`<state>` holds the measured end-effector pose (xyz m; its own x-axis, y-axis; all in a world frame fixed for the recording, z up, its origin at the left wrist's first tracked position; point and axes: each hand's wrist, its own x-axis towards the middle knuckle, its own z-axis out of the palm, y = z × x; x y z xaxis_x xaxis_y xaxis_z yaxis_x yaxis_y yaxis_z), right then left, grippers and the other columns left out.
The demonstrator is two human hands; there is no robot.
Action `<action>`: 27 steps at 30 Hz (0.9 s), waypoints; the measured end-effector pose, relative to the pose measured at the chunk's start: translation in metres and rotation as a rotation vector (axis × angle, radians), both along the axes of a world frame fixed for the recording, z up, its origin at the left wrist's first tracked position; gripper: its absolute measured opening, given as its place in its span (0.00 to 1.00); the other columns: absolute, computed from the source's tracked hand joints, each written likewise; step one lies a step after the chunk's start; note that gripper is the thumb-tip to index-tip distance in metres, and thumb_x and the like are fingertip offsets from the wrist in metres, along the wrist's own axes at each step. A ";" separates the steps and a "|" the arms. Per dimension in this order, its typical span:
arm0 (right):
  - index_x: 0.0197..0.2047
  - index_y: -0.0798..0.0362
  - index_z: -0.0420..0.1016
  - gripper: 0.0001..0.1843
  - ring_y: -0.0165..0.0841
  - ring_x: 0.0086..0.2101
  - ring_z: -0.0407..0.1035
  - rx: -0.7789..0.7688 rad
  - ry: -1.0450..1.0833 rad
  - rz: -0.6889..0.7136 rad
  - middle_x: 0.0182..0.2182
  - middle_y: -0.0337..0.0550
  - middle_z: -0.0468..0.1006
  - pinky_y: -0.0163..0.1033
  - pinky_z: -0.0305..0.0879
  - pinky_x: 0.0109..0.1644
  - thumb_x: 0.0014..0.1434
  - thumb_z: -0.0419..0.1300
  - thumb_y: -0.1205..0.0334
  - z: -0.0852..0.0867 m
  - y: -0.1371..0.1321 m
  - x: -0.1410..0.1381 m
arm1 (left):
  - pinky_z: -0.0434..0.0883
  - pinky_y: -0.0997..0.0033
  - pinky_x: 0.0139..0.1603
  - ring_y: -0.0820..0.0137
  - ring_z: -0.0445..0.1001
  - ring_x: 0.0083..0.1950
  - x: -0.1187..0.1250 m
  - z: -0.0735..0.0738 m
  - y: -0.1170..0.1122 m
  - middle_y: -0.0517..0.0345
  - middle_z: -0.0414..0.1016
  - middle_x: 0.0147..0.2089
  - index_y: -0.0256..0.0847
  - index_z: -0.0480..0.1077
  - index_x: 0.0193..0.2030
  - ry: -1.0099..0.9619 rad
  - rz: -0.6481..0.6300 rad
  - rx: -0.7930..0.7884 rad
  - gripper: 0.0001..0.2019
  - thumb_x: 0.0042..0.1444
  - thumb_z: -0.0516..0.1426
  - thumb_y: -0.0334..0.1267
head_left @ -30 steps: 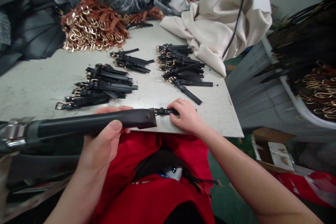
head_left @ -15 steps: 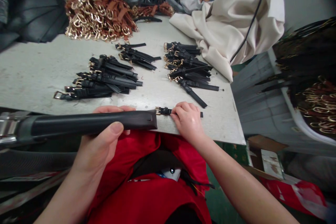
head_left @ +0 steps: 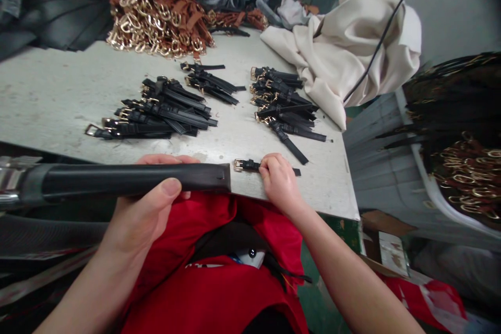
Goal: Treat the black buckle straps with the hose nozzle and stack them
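My left hand (head_left: 151,203) is closed around a long wide black strap (head_left: 125,180) that runs left along the near table edge to a metal end (head_left: 10,188). My right hand (head_left: 278,180) pinches a short narrow black strap with a gold buckle (head_left: 246,165), which lies flat on the grey table (head_left: 47,104) just right of the wide strap's end. Three piles of similar short black straps lie beyond: one at the left (head_left: 156,115), a small one in the middle (head_left: 211,81), one at the right (head_left: 282,102).
A heap of brown straps with gold buckles (head_left: 160,13) sits at the back. A cream cloth (head_left: 352,52) covers the far right corner, with a black cable (head_left: 387,26) over it. A grey bin of black and brown straps (head_left: 462,141) stands to the right. Red cloth (head_left: 219,282) covers my lap.
My right hand has drawn the short strap to the right, out from the wide strap's end, so its gold buckle now shows. The view has shifted slightly.
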<state>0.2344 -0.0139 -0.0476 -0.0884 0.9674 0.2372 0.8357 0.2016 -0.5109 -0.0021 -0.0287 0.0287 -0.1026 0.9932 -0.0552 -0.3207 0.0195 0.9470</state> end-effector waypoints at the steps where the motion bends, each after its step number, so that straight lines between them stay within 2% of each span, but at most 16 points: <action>1: 0.32 0.50 0.65 0.08 0.42 0.41 0.67 0.009 0.020 -0.001 0.37 0.50 0.73 0.47 0.63 0.46 0.60 0.50 0.70 -0.001 -0.001 0.001 | 0.70 0.77 0.22 0.72 0.72 0.25 -0.001 0.000 0.000 0.52 0.81 0.35 0.39 0.75 0.31 0.000 0.003 0.002 0.17 0.35 0.71 0.41; 9: 0.32 0.50 0.66 0.06 0.40 0.42 0.69 0.074 0.161 0.022 0.39 0.49 0.75 0.46 0.64 0.47 0.60 0.53 0.68 -0.004 -0.006 0.008 | 0.72 0.77 0.22 0.72 0.73 0.25 -0.003 -0.003 -0.001 0.55 0.81 0.35 0.40 0.75 0.31 -0.001 -0.023 0.000 0.17 0.34 0.71 0.42; 14: 0.34 0.51 0.70 0.04 0.41 0.41 0.69 0.069 0.043 0.028 0.38 0.49 0.75 0.46 0.64 0.47 0.61 0.55 0.67 0.000 -0.008 0.003 | 0.73 0.78 0.23 0.72 0.73 0.26 -0.004 -0.005 -0.001 0.54 0.82 0.36 0.40 0.76 0.31 -0.002 -0.032 0.000 0.16 0.35 0.71 0.41; 19: 0.33 0.52 0.71 0.09 0.41 0.41 0.67 0.035 -0.093 -0.040 0.38 0.49 0.75 0.47 0.62 0.47 0.63 0.53 0.68 0.004 -0.008 -0.006 | 0.72 0.78 0.22 0.73 0.73 0.25 -0.003 -0.004 -0.001 0.55 0.82 0.34 0.40 0.76 0.30 -0.003 -0.028 -0.002 0.16 0.34 0.72 0.42; 27: 0.32 0.51 0.67 0.09 0.41 0.38 0.66 0.051 -0.106 -0.029 0.36 0.50 0.74 0.47 0.61 0.45 0.61 0.50 0.71 -0.001 -0.005 -0.006 | 0.71 0.78 0.23 0.71 0.74 0.27 -0.006 -0.006 -0.004 0.55 0.82 0.35 0.42 0.77 0.31 -0.011 -0.030 -0.007 0.14 0.35 0.71 0.41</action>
<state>0.2282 -0.0190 -0.0484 -0.0878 0.9569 0.2768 0.8905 0.1999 -0.4087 -0.0076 -0.0331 0.0226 -0.0723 0.9954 -0.0627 -0.3299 0.0354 0.9433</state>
